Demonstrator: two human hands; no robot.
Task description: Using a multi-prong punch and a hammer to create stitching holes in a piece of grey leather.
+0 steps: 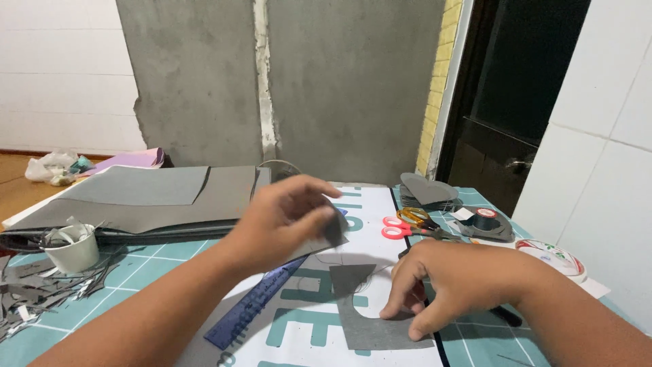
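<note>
The ruler (255, 302) lies left of the cut sheet (370, 319), scissors (411, 224) behind it, cup (71, 248) far left.

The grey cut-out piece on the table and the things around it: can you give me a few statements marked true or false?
1. The right hand presses on the grey cut-out piece. True.
2. The scissors have blue handles. False: red and orange.
3. A blue ruler lies under the left hand. True.
4. The white cup stands at the right edge. False: it stands at the left, among grey scraps.
</note>
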